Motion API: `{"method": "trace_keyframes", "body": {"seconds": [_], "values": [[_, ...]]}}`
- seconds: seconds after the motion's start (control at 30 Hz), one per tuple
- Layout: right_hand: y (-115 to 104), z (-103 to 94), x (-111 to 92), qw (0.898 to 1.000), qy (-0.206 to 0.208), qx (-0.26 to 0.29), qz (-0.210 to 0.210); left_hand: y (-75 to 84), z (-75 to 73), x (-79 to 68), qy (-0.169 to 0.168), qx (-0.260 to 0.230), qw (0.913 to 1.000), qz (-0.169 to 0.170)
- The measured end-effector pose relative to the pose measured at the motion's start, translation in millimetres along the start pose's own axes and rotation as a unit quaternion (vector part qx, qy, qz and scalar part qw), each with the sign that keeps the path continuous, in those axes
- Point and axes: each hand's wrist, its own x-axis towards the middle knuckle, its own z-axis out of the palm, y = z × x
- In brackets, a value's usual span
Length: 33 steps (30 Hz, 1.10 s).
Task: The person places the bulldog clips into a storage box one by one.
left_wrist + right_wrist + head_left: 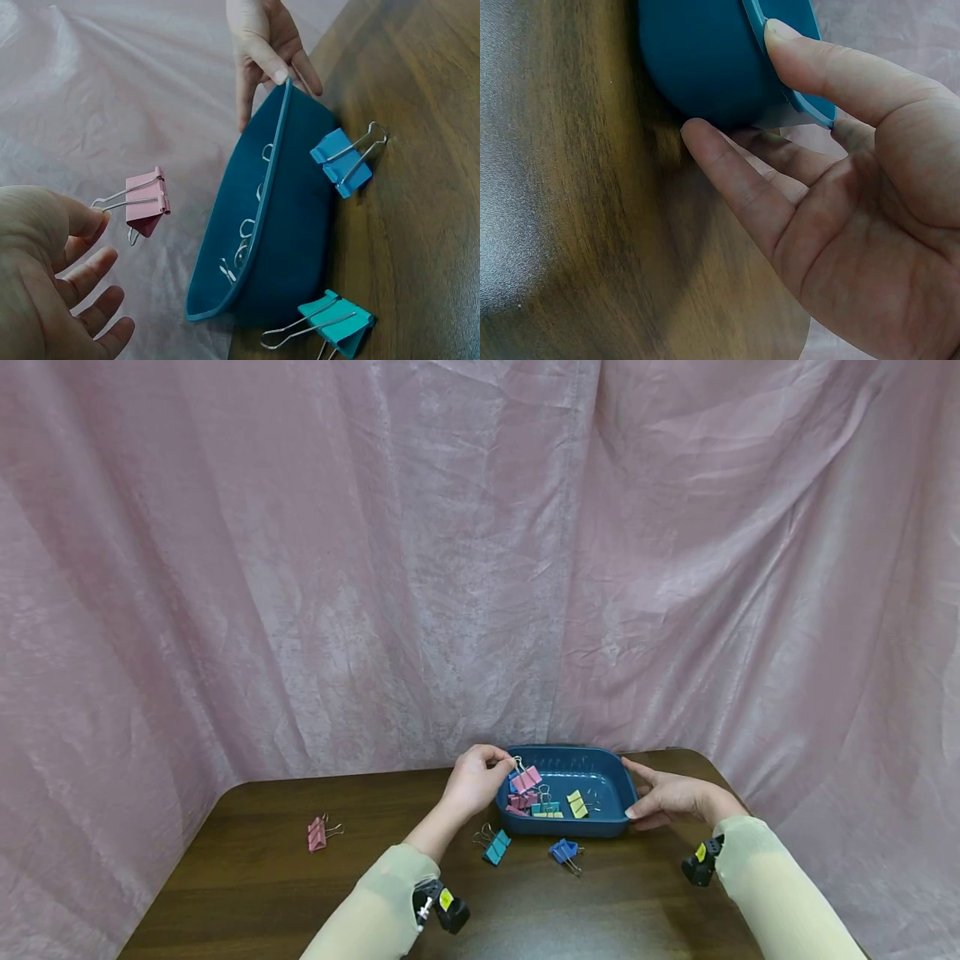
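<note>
My left hand (pixel 508 765) pinches the wire handle of a pink binder clip (pixel 527 777) and holds it above the left end of a blue tray (pixel 570 827). In the left wrist view the pink binder clip (pixel 146 204) hangs from thumb and forefinger (pixel 90 222), clear of the blue tray (pixel 292 225). My right hand (pixel 630 790) grips the tray's right end. The right wrist view shows its thumb (pixel 817 67) on the rim and its fingers against the blue tray's wall (pixel 697 52). Several pink, teal and yellow clips lie inside.
On the dark wooden table (pixel 262 893) lie a lone pink clip (pixel 317 833) at the left, a teal clip (pixel 496 847) and a blue clip (pixel 564 851) just in front of the tray. A pink cloth backdrop (pixel 375 568) hangs behind the table.
</note>
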Motion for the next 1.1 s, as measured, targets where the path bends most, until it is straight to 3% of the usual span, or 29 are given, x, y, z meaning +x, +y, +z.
{"method": "trace_keyframes", "body": {"seconds": [0.5,0.87,1.1], "values": [[1.2,-0.4,0.4,1.000,0.007,0.002,0.002,3.4,14.8,6.9,0.015,0.029,0.9992,-0.024],[1.1,-0.4,1.3,1.000,-0.010,0.005,-0.007,2.2,28.8,8.1,0.010,0.033,0.9986,-0.040],[-0.4,-0.1,0.8,1.000,-0.012,0.006,-0.005,7.1,44.1,9.9,0.007,0.036,0.9983,-0.046]]}}
